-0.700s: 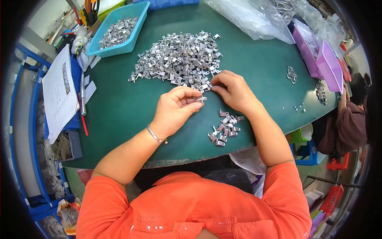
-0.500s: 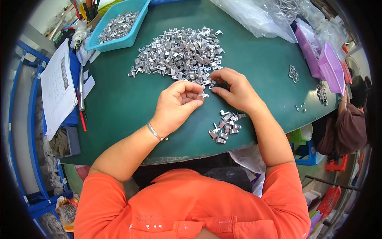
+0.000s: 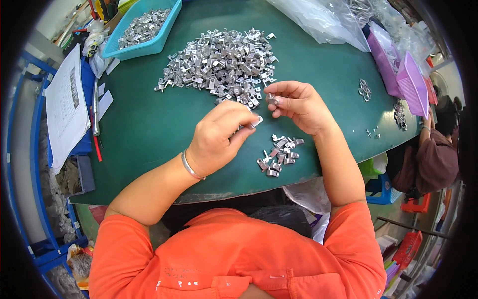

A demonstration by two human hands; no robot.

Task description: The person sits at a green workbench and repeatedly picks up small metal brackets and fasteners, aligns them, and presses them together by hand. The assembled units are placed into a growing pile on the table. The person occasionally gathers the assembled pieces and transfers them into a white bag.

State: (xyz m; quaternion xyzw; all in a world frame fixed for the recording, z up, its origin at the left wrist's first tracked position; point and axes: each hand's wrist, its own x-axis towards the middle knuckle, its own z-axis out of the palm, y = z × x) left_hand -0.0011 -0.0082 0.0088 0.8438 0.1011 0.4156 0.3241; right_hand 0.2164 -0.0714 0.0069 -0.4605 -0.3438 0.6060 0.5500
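My left hand (image 3: 219, 130) is closed, with a small silver metal clip (image 3: 256, 121) pinched between thumb and fingers, its holed end sticking out. Just right of it, my right hand (image 3: 298, 105) pinches another small metal bracket (image 3: 272, 99) between thumb and fingertips. Both hands are raised over the green table, a short gap between them. Beyond them spreads a large pile of bent metal clips (image 3: 219, 65) with holes. Closer to me, below my right hand, lies a small group of similar metal pieces (image 3: 279, 157).
A turquoise basket (image 3: 158, 46) of metal parts stands far left, near papers (image 3: 67, 114) and a red pen (image 3: 97, 147). Clear plastic bags (image 3: 318, 22) and purple baskets (image 3: 414, 87) are at the right. Metal ring bunches (image 3: 365, 90) lie there too. Another person (image 3: 435, 154) sits beyond the right edge.
My right hand has drawn back from the pile's near edge and now shows a bracket in its fingertips. My left hand has turned over its clip, palm more downward. The view shifted slightly.
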